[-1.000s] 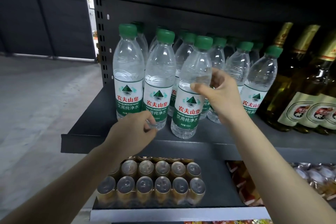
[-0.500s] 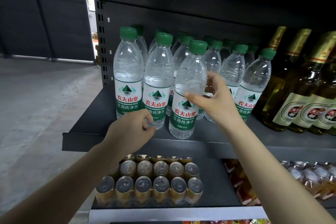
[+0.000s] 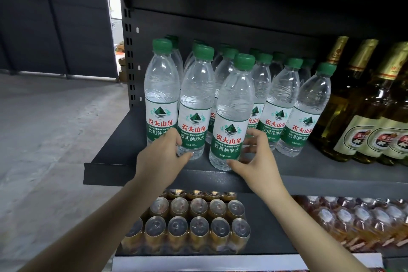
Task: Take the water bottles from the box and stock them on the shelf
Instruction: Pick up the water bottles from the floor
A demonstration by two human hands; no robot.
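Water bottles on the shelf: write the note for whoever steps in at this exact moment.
Left hand grips the base of the second front bottle. Right hand holds the base of the front-most bottle, which stands near the shelf edge.
Done: several rows of water bottles stand upright on the shelf, beside the glass bottles.
Left: probably push these two back into line. The box is out of view, so I cannot tell how many remain.
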